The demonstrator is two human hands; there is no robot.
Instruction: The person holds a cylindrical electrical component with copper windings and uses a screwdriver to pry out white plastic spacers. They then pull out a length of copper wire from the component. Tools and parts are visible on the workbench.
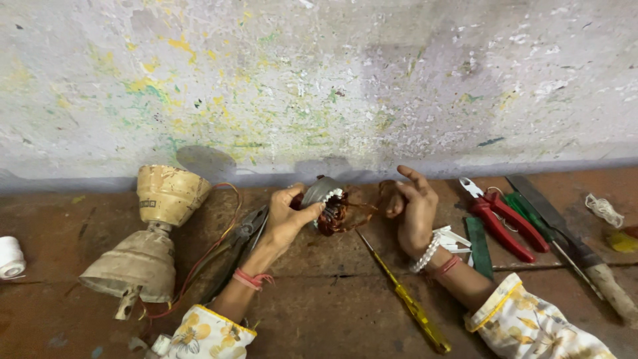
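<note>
Both hands on a motor winding at the far edge of the desk (332, 299), close to the paint-flecked wall (319, 80).

The motor winding (332, 209) is a grey metal ring packed with reddish-brown copper coils and a row of white ties. The left hand (287, 218) clamps its left side; the right hand (413, 207), fingers curled half open, touches the coils at its right. Their contact point is blurred. A yellow screwdriver (405, 299) lies near; red pliers (502, 219) lie right.

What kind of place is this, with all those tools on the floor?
Probably a small repair workshop. Red-handled pliers, a yellow screwdriver and a file lie on a worn brown surface by a paint-splattered wall, and the hands hold a copper-wound motor coil.
</note>
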